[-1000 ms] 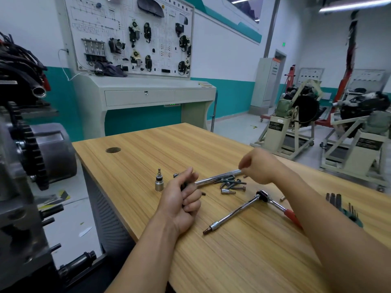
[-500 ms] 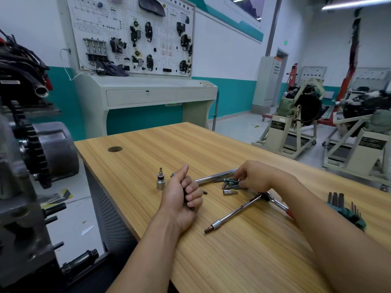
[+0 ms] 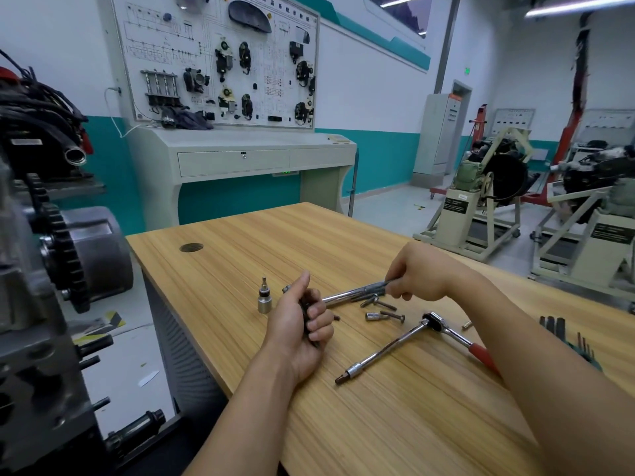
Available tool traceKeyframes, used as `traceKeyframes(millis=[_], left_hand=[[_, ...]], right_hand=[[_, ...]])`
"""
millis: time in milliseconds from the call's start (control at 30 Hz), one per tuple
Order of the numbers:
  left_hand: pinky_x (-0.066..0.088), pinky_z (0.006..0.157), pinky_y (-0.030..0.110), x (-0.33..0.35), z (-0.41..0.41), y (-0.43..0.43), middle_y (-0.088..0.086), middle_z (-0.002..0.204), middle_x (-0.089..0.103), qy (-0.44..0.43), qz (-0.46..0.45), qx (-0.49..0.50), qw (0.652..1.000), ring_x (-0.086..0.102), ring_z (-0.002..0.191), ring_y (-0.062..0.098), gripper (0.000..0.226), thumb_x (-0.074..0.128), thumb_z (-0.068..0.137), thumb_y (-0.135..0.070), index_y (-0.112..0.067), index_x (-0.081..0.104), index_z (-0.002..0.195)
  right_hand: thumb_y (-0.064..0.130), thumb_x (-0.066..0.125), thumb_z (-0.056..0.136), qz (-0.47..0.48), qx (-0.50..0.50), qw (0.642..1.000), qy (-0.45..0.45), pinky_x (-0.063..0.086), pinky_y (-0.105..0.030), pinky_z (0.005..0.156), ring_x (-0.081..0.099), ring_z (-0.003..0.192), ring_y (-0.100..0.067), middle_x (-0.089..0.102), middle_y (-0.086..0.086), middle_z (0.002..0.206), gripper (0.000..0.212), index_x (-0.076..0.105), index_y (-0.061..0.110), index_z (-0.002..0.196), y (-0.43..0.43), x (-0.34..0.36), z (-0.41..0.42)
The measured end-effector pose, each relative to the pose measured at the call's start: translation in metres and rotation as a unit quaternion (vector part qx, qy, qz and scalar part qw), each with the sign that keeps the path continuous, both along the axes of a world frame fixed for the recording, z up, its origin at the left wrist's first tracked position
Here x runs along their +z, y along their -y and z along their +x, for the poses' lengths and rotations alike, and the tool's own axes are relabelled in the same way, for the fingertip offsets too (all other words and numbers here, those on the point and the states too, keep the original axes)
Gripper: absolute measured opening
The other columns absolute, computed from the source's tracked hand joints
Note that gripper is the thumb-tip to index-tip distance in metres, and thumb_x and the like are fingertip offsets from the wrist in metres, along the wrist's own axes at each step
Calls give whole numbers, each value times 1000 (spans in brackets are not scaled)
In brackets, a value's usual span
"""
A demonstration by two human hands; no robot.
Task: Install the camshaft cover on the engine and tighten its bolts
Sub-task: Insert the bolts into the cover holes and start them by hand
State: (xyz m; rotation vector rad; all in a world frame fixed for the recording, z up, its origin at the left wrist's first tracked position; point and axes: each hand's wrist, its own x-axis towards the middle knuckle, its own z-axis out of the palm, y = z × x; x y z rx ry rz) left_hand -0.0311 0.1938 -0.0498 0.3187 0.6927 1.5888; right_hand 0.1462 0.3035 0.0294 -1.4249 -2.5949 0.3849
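Observation:
My left hand [image 3: 302,324] rests on the wooden table [image 3: 412,424], its fingers curled round a bunch of dark bolts [image 3: 309,305]. My right hand [image 3: 417,274] hovers just above the table and pinches one bolt [image 3: 388,281] over a small pile of loose bolts [image 3: 379,304]. A chrome wrench [image 3: 350,294] lies between my hands. The engine [image 3: 37,269] with its toothed sprocket stands on the left edge of the view. No camshaft cover is in sight.
A red-handled ratchet with an extension bar [image 3: 405,341] lies in front of my right hand. A bit socket [image 3: 264,298] stands upright left of my left hand. A hex key set [image 3: 563,333] sits at the right. Other engine stands [image 3: 481,204] fill the floor behind.
My right hand dropped to the bolt pile, then rose slightly with a bolt pinched in its fingers. My left hand stayed put, holding its bolts.

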Motion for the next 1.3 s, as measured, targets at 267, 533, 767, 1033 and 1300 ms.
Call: traceKeyframes(millis=[267,533,767,1033,1300], left_hand=[[13,30,14,-1,2,-1,-4,48,29,-33,4,6,999,22,32,3,42,52,96,-51,-10,63,91],[11,32,14,0,2,-1,-3,47,32,-42,-6,17,999,21,32,5,18,53,96,-27,-12,62,99],[10,32,15,0,2,4,0,51,42,-42,18,31,998,23,31,5,8,56,93,-22,-16,60,90],[18,33,15,-4,8,2,3,55,52,-180,37,-5,983,26,34,5,23,59,98,-29,-14,61,79],[20,32,16,-1,8,4,4,55,52,-181,55,-27,982,29,36,7,41,51,96,-54,-25,74,78]], right_hand=[[12,71,90,-237,48,926,-290,50,-20,53,61,56,-8,74,-5,74,10,78,5,90,58,15,-48],[9,67,92,-294,-5,904,-311,46,-24,58,57,55,-10,73,-10,76,14,74,-3,96,54,9,-46],[11,68,92,-275,-42,907,-315,38,-22,49,53,51,-7,74,-7,72,12,76,3,89,49,4,-48],[7,70,89,-168,-34,907,-385,44,-18,46,55,51,-7,73,-9,68,17,77,5,74,49,-5,-56],[13,72,89,-237,-18,834,-498,59,-28,63,75,72,-25,77,-10,87,6,77,9,90,56,-7,-66]])
